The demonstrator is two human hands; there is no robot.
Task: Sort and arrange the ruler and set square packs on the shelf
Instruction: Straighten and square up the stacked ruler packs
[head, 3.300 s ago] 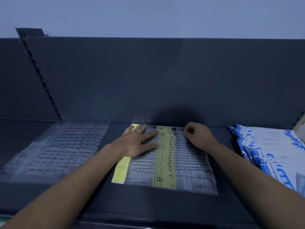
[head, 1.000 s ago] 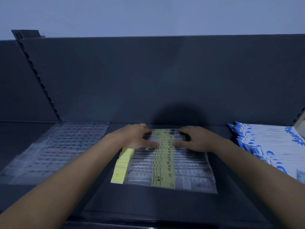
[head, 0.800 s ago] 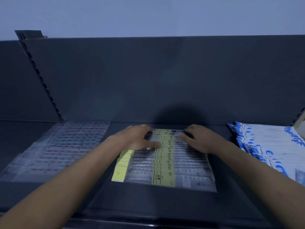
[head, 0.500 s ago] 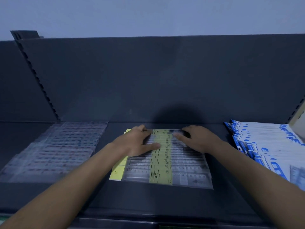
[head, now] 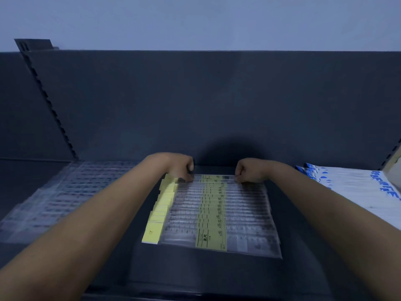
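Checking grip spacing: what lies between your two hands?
Head view: the far edge of the ruler packs, yellow label strip midway; left hand and right hand grip its ends.

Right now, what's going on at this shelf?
A person is tidying the fanned row of clear plastic ruler packs with yellow labels in the middle of the dark grey metal shelf. The left grip and right grip curl on the row's far edge. A spread of flat clear plastic packs lies to the left, white-and-blue packs to the right.
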